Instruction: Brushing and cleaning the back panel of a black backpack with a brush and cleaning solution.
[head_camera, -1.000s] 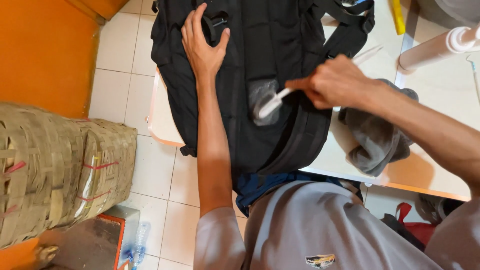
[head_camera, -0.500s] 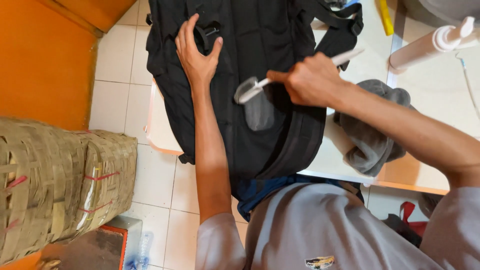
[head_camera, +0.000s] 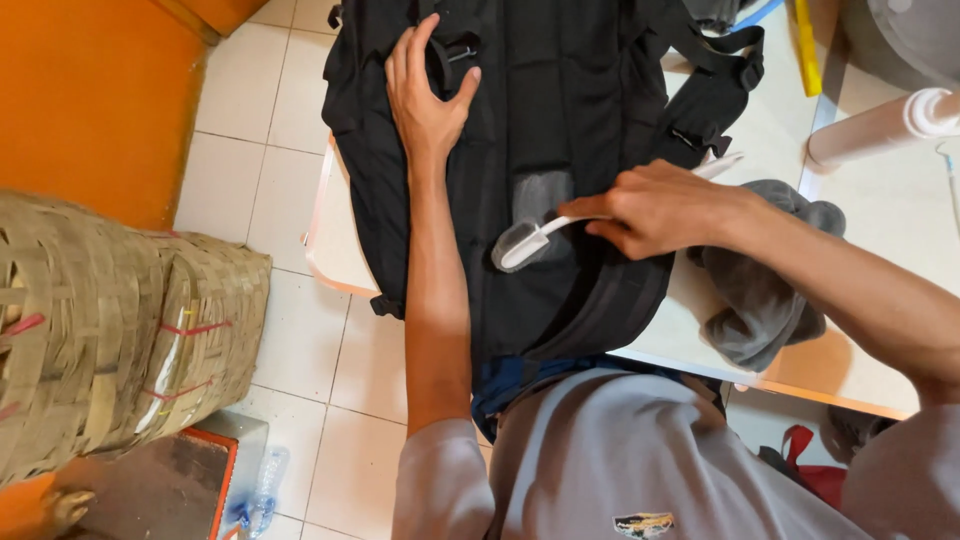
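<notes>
A black backpack (head_camera: 560, 120) lies flat on a pale table (head_camera: 770, 150), hanging over its near edge. My left hand (head_camera: 425, 95) presses flat on the bag's upper left part, fingers spread. My right hand (head_camera: 655, 205) grips the handle of a small white brush (head_camera: 530, 243), whose head rests on the bag's middle, beside a grey soapy-looking patch (head_camera: 545, 195). A grey cloth (head_camera: 765, 290) lies crumpled on the table under my right wrist.
Woven straw baskets (head_camera: 110, 320) stand on the tiled floor at left, by an orange wall (head_camera: 90, 90). A white cylinder (head_camera: 880, 125) lies on the table at right. A plastic bottle (head_camera: 262, 485) and a red-edged box (head_camera: 160, 490) sit low left.
My right hand has swept the brush across the bag, up and left, then back down to the middle. My left hand stays pressed on the bag.
</notes>
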